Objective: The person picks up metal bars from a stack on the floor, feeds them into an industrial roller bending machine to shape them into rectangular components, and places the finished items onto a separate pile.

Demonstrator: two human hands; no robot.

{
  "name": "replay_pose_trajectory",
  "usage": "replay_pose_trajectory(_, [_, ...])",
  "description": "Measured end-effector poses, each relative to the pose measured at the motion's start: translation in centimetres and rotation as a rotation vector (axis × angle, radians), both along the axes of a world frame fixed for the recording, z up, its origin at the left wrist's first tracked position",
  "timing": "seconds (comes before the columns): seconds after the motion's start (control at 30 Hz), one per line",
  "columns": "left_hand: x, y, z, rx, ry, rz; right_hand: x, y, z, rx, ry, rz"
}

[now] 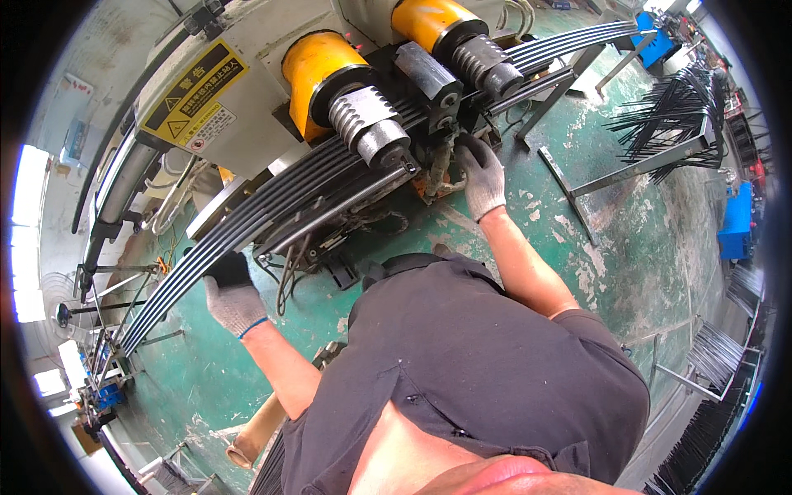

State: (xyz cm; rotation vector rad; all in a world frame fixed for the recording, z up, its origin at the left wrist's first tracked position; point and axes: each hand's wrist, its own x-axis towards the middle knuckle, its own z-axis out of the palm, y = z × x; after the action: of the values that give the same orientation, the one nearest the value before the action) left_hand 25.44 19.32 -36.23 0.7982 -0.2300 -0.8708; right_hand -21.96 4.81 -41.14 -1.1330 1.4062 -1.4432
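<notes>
Several long dark metal rods (247,213) run side by side through a bending machine with two orange-yellow cylinders (322,68). My left hand (234,294), in a light knitted glove with a black palm, is at the underside of the rods on the left; its fingertips are partly hidden, so its grip cannot be told. My right hand (481,170), in a similar glove, reaches up just below the black clamp block (433,80) at the machine's middle. Its fingers are bent near a worn metal part (439,167), and whether they hold it cannot be seen.
A metal stand (643,167) bears a bundle of bent black rods (674,117) at the right. A yellow warning sign (195,93) is on the machine. Hoses hang below the machine, and a cardboard tube (260,430) lies at the lower left near my body.
</notes>
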Motion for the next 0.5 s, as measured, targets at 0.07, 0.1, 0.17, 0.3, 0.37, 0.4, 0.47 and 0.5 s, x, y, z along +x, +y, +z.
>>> replay_pose_trajectory(0.07, [-1.7,-0.6,4.2,-0.062,-0.135,0.011,0.2,-1.2,0.0,-0.042,-0.071,-0.026])
replay_pose_trajectory(0.1, [-1.2,-0.9,5.3,-0.051,-0.284,0.071,0.4,-1.7,0.3,-0.031,-0.111,-0.033])
replay_pose_trajectory(0.17, [-1.6,-2.1,9.0,-0.116,-0.339,0.139,0.4,-2.7,1.1,-0.011,-0.188,-0.059])
replay_pose_trajectory(0.3, [-3.2,-3.0,15.0,0.051,-0.747,0.325,1.6,-6.2,1.4,-0.106,-0.244,-0.077])
replay_pose_trajectory(0.37, [-3.1,-3.0,16.7,0.281,-1.162,0.459,-0.4,-10.1,-2.6,-0.209,0.612,-0.122])
replay_pose_trajectory(0.4, [-3.3,-3.3,18.2,0.404,-1.37,0.559,-1.3,-12.4,-5.6,-0.264,0.984,-0.239])
replay_pose_trajectory(0.47, [-3.3,-3.7,20.8,0.453,-1.732,0.734,-2.2,-14.3,-4.7,-0.078,0.283,-0.087])
replay_pose_trajectory(0.5, [-6.3,-5.0,23.2,0.248,-1.765,0.709,-1.8,-14.7,-4.7,-0.047,-0.037,-0.048])
